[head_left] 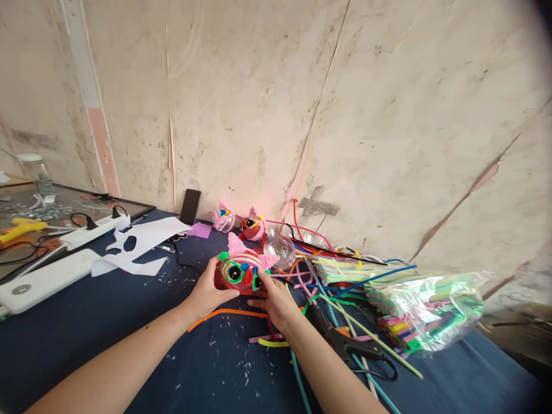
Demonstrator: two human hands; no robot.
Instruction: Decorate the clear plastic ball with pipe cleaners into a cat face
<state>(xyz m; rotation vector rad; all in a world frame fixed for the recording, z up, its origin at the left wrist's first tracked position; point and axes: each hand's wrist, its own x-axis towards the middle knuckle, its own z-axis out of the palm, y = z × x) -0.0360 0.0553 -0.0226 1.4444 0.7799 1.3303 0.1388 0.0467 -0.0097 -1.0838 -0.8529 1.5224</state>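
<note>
Both my hands hold a round red craft ball (242, 275) with pink ears, green-ringed eyes and pipe-cleaner trim, resting on the dark blue tablecloth (129, 310). My left hand (209, 294) cups its left side with fingers curled round it. My right hand (276, 298) grips its right side, thumb on the front. An orange pipe cleaner (228, 313) lies just in front of the ball.
Two similar decorated balls (224, 220) (253, 227) and a clear plastic ball (279, 250) sit behind. Loose pipe cleaners (345, 270), a plastic bag of them (426, 310) and a black glue gun (340, 339) lie to the right. White paper cut-outs (138, 241), a power strip (97, 230) and a phone (190, 206) are at left.
</note>
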